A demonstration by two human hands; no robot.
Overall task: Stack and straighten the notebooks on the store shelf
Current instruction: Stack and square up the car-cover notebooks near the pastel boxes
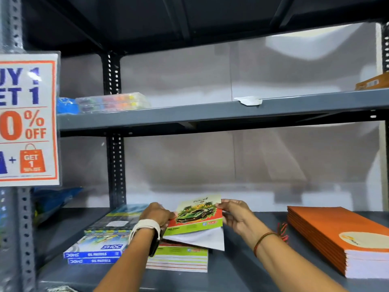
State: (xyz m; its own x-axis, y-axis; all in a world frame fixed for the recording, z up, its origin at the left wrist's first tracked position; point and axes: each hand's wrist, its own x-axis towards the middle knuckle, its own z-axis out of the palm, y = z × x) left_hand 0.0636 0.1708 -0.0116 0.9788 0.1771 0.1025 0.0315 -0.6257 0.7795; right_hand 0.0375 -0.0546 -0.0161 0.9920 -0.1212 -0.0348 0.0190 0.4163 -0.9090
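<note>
From the head view, the left hand [158,213] and right hand [232,213] each pinched a side of one car-cover notebook [196,216], held tilted just above the green stack [179,259] on the shelf [242,277]. It wasn't down yet. By my read, mid-task: the orange stack [336,234] at right looked neat already, while this copy needed laying flat and squaring.
</note>
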